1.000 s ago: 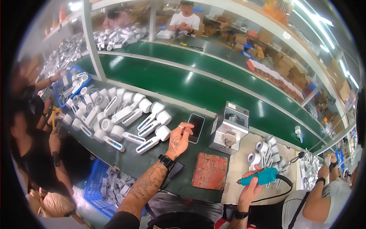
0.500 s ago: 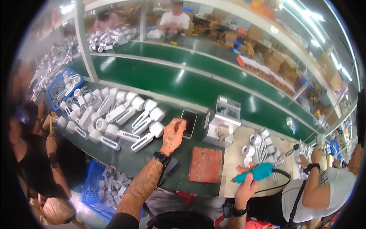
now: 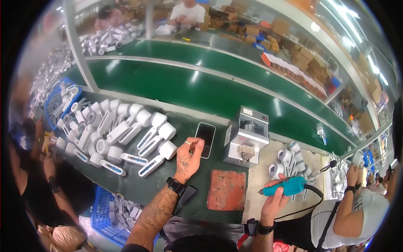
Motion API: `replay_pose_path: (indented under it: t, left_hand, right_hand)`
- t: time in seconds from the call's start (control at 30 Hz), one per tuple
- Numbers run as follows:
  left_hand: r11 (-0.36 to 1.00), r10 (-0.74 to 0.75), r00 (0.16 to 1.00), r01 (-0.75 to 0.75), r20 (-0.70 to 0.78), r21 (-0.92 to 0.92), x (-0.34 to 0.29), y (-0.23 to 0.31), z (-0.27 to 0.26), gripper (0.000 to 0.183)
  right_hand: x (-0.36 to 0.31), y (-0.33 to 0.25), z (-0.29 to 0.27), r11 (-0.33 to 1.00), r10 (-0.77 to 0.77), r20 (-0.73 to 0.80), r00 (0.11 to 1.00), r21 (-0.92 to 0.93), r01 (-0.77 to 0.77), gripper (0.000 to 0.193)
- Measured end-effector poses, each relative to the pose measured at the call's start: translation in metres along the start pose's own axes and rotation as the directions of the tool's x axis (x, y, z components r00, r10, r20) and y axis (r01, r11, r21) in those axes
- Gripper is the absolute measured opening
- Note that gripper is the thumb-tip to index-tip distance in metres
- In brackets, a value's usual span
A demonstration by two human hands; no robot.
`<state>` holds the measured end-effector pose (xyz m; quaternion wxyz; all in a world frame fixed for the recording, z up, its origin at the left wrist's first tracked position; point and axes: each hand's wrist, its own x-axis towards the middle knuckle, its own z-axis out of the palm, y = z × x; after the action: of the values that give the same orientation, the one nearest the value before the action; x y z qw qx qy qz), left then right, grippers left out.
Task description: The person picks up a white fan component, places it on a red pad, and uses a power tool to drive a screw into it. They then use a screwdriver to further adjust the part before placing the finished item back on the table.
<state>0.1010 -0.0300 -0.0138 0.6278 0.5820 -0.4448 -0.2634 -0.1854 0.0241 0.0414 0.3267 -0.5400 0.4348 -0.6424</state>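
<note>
My left hand (image 3: pixel 188 161) is held over the table beside a smartphone (image 3: pixel 207 131) with a dark screen. Its thumb and fingers are drawn together in a pinch; whatever may be between them is too small or hidden to make out. In my right hand (image 3: pixel 273 205) lies a teal electric screwdriver (image 3: pixel 290 186), its tip pointing left and a black cord running from its back end. Left of my left hand, several white handheld devices with round heads (image 3: pixel 152 164) lie in a crowded group.
A reddish block (image 3: pixel 226 190) lies between my hands, with a metal machine (image 3: pixel 247 136) behind it. More white parts (image 3: pixel 289 161) stand at right. Blue baskets (image 3: pixel 103 218) hold grey parts. Beyond runs a green conveyor (image 3: pixel 168 80). Co-workers sit on both sides and across.
The view has shifted slightly, so the device group sits further left in the picture. Both hands keep nearly the same place; the screwdriver stays in my right hand.
</note>
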Motion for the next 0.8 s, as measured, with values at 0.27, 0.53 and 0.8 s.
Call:
replay_pose_path:
  t: [0.27, 0.53, 0.8]
  left_hand:
    - [0.767, 0.637, 0.758, -0.641, -0.143, 0.019, 0.005, 0.150, -0.060, 0.014]
    - [0.510, 0.860, 0.502, -0.854, -0.091, 0.106, 0.002, 0.218, -0.088, 0.041]
    - [0.681, 0.732, 0.682, -0.732, -0.011, -0.021, 0.016, 0.167, -0.007, 0.026]
  right_hand:
    - [0.007, 0.002, -0.009, 0.999, 0.027, -0.102, 0.994, -0.025, -0.030, 0.053]
    - [0.018, 0.001, -0.020, 1.000, 0.003, -0.095, 0.995, -0.002, -0.003, 0.060]
    - [0.017, 0.003, -0.028, 0.993, -0.078, -0.045, 0.996, 0.088, 0.081, 0.063]
